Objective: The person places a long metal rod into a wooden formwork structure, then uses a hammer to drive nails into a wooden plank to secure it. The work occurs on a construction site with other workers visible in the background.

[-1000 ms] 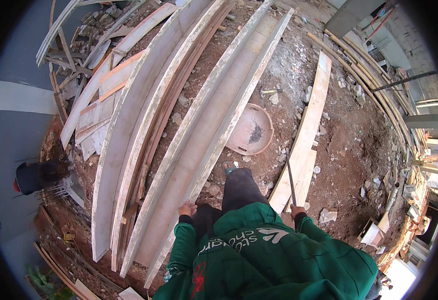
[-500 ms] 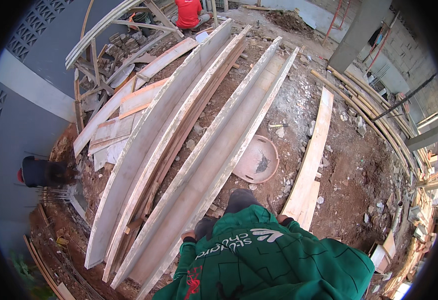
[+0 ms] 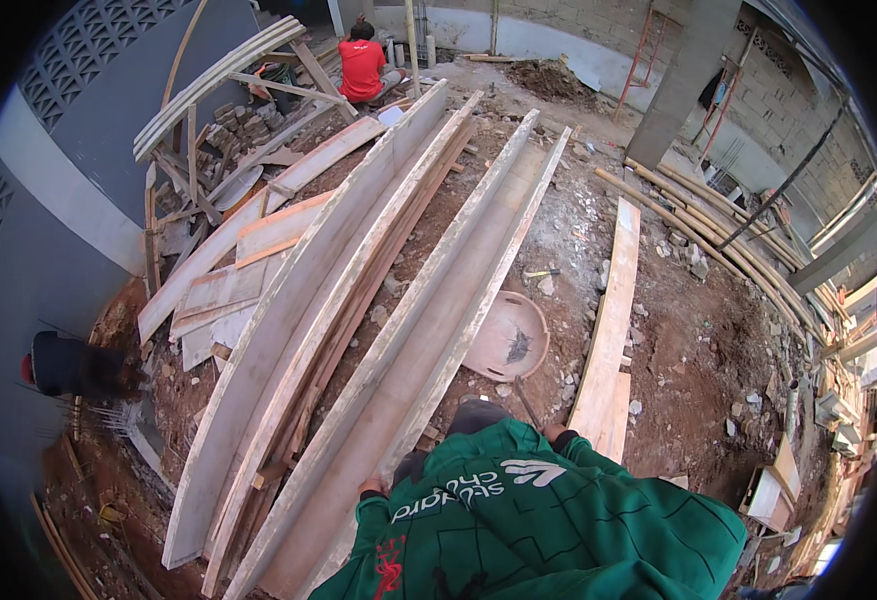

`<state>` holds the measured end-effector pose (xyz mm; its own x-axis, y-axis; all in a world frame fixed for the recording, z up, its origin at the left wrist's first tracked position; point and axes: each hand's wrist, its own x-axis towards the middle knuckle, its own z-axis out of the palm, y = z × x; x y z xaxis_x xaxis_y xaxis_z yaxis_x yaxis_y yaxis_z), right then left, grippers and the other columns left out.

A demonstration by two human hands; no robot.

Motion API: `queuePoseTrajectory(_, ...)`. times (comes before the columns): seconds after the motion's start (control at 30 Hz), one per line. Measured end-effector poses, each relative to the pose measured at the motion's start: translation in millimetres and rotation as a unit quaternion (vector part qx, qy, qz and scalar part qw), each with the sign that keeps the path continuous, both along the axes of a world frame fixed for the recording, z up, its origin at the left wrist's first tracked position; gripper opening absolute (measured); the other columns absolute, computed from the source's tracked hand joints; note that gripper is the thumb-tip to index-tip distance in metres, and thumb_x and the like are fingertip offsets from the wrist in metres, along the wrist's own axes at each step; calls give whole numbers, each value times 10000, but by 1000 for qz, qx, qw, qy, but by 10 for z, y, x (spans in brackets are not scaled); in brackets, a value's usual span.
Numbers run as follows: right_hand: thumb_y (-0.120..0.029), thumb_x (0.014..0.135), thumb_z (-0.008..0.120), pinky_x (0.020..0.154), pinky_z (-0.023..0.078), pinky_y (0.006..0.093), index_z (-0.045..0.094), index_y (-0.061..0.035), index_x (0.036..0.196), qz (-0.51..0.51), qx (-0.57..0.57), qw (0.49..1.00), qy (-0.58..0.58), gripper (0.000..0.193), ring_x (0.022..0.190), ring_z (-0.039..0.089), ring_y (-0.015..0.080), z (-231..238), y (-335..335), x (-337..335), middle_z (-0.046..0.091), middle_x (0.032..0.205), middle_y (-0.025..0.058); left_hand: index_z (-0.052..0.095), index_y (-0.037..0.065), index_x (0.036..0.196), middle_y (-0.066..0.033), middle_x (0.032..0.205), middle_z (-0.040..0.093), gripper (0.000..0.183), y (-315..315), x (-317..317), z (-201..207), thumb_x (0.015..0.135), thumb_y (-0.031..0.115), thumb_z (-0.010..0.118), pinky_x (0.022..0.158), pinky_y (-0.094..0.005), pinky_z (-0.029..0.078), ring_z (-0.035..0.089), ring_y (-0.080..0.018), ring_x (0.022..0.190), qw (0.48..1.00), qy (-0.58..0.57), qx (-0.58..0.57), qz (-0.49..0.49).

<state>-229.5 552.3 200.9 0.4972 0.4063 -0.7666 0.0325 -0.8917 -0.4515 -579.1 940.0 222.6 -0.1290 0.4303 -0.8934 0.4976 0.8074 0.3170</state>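
Below me lies a long U-shaped wooden formwork trough. My left hand is closed at its near right edge, with the fingers partly hidden by the sleeve. My right hand is beside the long light plank, closed around the lower end of a thin dark tool; its exact kind is too small to tell. The tool's tip points at a round pinkish basin, which has a grey smear on its bottom. A small hammer lies on the dirt beyond the basin.
A second trough of boards stands to the left, with loose planks past it. Bamboo poles lie at the right near a concrete column. A person in red crouches far off; another in dark clothes bends at the left.
The view has tilted up a little, so the far wall shows more. My right hand has moved slightly, and more of the dark tool shows toward the basin. My left hand stays at the trough.
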Motion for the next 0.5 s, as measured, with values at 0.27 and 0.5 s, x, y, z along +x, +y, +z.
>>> queuePoseTrajectory(0.27,-488,842,502,832,508,453,699,-14,963,99,-49,993,-43,527,964,653,380,-20,-582,-738,670,972,252,564,40,797,-112,564,530,163,99,-185,-315,891,173,550,361,-358,355,510,-227,441,999,-37,-25,-22)
queuePoseTrajectory(0.5,-478,865,485,797,508,452,692,-10,941,-42,-90,995,14,517,915,653,367,259,-412,-1112,670,932,238,567,43,767,-126,578,546,153,212,-322,-493,862,163,556,371,-393,381,543,-265,456,1000,-10,14,-21)
